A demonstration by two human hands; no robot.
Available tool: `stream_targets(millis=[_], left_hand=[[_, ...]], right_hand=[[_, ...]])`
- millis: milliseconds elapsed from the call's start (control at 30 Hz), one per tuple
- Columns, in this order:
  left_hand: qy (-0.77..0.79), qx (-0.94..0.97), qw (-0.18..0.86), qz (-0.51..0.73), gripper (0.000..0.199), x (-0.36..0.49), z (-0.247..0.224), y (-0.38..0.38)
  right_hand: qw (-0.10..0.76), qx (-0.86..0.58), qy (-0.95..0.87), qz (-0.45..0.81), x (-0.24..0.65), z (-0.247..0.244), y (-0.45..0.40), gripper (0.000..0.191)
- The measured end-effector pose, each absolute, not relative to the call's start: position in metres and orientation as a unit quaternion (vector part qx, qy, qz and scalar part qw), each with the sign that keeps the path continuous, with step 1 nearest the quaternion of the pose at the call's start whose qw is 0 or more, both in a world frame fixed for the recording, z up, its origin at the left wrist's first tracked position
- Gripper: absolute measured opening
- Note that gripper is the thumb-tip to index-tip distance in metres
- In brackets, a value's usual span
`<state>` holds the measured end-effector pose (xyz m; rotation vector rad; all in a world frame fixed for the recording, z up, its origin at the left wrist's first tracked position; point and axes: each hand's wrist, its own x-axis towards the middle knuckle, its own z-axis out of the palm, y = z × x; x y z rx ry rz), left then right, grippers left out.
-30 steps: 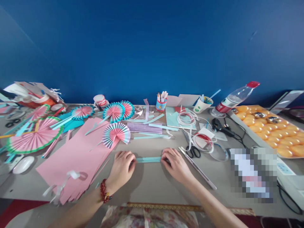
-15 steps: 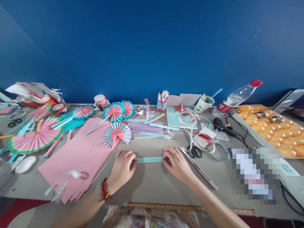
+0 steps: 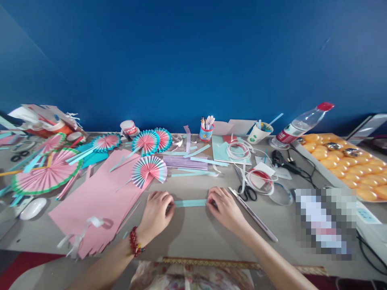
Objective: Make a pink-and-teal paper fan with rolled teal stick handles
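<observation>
A light-blue paper strip [image 3: 191,203] with a lengthwise crease lies level just above or on the grey table, stretched between my two hands. My left hand [image 3: 157,209], with a red bead bracelet on the wrist, pinches its left end. At the right end, the fingers of my right hand [image 3: 223,205] are closed on it. Both strip ends are hidden under the fingers. Beyond the left hand stands a pink and purple pleated paper fan [image 3: 149,170]. A silver pen-like knife [image 3: 255,217] and black-handled scissors [image 3: 248,192] lie beside my right hand.
Pink paper sheets [image 3: 96,197] cover the left side, near several finished fans [image 3: 48,173]. At the back are a pencil cup [image 3: 206,133], a paper cup [image 3: 259,133] and coiled white tape [image 3: 238,150]. A bottle [image 3: 298,129] stands by a tray of orange balls [image 3: 341,165].
</observation>
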<state>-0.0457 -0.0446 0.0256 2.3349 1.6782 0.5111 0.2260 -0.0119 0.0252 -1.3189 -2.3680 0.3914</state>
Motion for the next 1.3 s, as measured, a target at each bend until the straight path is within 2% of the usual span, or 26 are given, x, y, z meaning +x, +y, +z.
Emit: stream_targets(millis=[333,467,533,767,1300], left_hand=[[0.573,0.794,0.107,0.173,0.010,-0.045,0.027,-0.046],[0.574,0.791,0.105,0.181,0.008,-0.046,0.024,-0.047],[0.576,0.790,0.104,0.183,0.008,-0.049,0.023,-0.048],[0.613,0.768,0.074,0.171,0.010,-0.067,0.022,-0.058],[0.610,0.777,0.063,0.145,0.010,-0.069,0.028,-0.056]], right_hand=[[0.198,-0.484,-0.842,0.131,0.224,0.025,-0.017,0.015],[0.145,-0.429,-0.887,0.085,0.217,0.022,-0.023,0.048],[0.111,-0.383,-0.915,0.067,0.215,0.020,-0.024,0.057],[0.074,-0.347,-0.934,0.039,0.215,0.020,-0.021,0.056],[0.063,-0.347,-0.935,0.027,0.217,0.017,-0.020,0.064]])
